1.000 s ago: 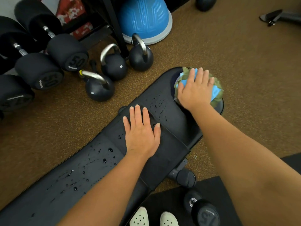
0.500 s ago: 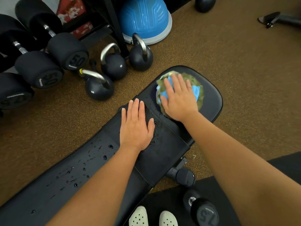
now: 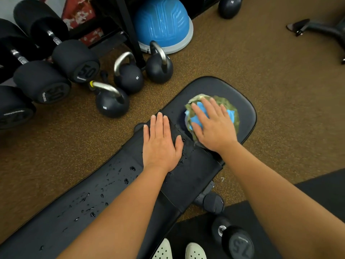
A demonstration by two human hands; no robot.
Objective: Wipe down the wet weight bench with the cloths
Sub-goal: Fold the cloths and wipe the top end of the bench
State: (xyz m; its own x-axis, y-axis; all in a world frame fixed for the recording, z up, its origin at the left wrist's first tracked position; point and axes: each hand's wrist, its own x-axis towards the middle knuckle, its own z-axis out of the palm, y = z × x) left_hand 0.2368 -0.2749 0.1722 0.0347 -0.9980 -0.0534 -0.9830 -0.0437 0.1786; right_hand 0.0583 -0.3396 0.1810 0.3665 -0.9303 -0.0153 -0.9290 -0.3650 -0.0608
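The black padded weight bench (image 3: 244, 116) runs from the lower left to the upper right. Water drops (image 3: 89, 200) dot its near half. A dark cloth (image 3: 194, 174) lies across the bench, and my left hand (image 3: 160, 144) presses flat on it with fingers straight. At the bench's far end my right hand (image 3: 214, 128) presses flat on a bunched green and blue cloth (image 3: 226, 105). The two hands are almost side by side.
Three kettlebells (image 3: 128, 77) stand on the brown floor just left of the bench end. Large dumbbells (image 3: 74, 58) lie at the upper left, with a blue balance dome (image 3: 162, 23) behind. A dumbbell (image 3: 237, 240) and my shoes (image 3: 164, 251) are on a black mat (image 3: 317, 193).
My right hand has slid the green and blue cloth from the bench's far tip back toward my left hand. The left hand stays flat on the dark cloth, nearly unmoved.
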